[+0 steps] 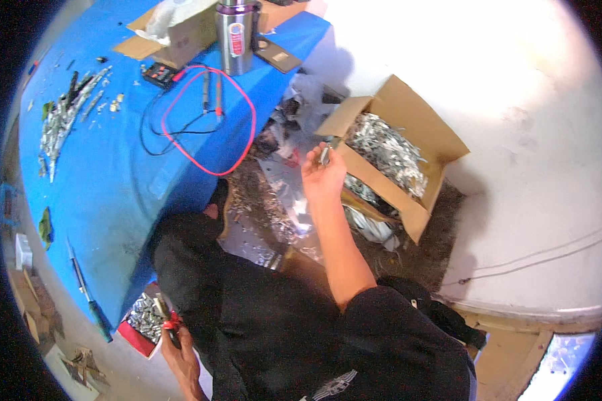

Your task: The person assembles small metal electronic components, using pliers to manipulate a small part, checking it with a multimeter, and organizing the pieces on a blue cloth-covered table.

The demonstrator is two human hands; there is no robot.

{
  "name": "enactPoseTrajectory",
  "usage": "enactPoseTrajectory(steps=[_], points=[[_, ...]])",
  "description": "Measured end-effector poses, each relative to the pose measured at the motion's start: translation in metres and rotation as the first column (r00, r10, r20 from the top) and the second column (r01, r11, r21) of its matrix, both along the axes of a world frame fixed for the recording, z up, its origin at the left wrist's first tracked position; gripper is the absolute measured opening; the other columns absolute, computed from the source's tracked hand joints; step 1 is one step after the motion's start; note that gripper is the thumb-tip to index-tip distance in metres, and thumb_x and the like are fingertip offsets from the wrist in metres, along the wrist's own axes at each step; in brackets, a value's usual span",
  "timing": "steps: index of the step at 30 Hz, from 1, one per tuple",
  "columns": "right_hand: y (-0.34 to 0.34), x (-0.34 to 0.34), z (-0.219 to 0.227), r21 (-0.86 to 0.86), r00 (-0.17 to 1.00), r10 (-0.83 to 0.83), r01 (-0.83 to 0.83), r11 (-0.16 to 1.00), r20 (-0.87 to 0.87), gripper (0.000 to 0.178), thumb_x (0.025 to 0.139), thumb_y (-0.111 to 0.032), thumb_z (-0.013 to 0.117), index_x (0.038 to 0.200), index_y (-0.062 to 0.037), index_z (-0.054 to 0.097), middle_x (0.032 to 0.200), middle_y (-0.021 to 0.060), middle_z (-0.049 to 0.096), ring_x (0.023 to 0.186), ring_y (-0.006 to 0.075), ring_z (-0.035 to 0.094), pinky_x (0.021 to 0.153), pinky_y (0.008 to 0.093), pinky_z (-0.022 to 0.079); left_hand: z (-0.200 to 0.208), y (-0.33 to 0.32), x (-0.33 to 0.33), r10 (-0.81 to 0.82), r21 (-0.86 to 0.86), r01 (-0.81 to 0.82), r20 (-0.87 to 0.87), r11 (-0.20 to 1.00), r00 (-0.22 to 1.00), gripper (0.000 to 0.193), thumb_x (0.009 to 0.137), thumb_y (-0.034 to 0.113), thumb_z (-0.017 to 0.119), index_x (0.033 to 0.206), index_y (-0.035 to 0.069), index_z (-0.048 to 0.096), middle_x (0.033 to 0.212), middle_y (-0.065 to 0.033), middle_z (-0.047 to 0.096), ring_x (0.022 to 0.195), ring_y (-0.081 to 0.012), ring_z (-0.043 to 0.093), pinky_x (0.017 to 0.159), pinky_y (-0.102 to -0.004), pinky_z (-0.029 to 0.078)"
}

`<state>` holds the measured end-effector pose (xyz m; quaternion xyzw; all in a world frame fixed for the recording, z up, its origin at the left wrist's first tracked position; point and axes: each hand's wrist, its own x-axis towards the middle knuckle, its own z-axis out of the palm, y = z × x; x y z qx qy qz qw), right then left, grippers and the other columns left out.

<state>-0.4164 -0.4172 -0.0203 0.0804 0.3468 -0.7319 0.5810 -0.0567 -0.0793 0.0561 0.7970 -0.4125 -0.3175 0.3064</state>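
My left hand (180, 351), low at the left, is closed round the red-handled pliers (170, 321). Their metal jaws are over a red box (138, 343) full of small silvery metal pieces (145, 316). Farther out, my right hand (324, 175) is turned palm up, its fingers curled round a small silvery metal piece (324, 156). It is beside the near left corner of an open cardboard box (388, 179), which holds a heap of thin silvery strips (384, 147).
A blue-covered table (107, 207) fills the left. On it are a screwdriver (99, 319), a pile of silvery strips (60, 130), a meter (159, 75) with red and black leads, and a steel flask (236, 40). Scraps litter the floor (247, 214); a white wall (535, 167) stands right.
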Motion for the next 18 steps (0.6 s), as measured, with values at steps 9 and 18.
enactPoseTrajectory(steps=[9, 18], points=[[0.035, 0.096, 0.037, -0.116, 0.876, 0.477, -0.467, 0.877, 0.074, 0.024, 0.101, -0.028, 0.066, 0.115, -0.0095, 0.071, 0.089, 0.0013, 0.069, 0.081, 0.0157, 0.068, 0.068, 0.0308, 0.055, -0.003, -0.002, -0.016, 0.096, -0.056, -0.103, -0.121, 0.993, 0.988, 0.028, 0.099, 0.021, 0.064, 0.116, -0.001, 0.067, 0.083, -0.0058, 0.065, 0.074, -0.0157, 0.059, 0.068, -0.0329, 0.048], [0.059, 0.135, 0.062, -0.189, 0.742, 0.659, -0.635, 0.749, 0.122, 0.018, 0.101, -0.026, 0.070, 0.109, -0.0095, 0.071, 0.094, 0.0045, 0.074, 0.082, 0.0175, 0.072, 0.064, 0.0288, 0.054, -0.004, -0.005, -0.012, 0.091, 0.031, -0.087, -0.136, 0.996, 0.987, 0.029, 0.099, 0.020, 0.064, 0.117, -0.002, 0.066, 0.087, -0.0082, 0.067, 0.079, -0.0159, 0.061, 0.074, -0.0323, 0.050]])
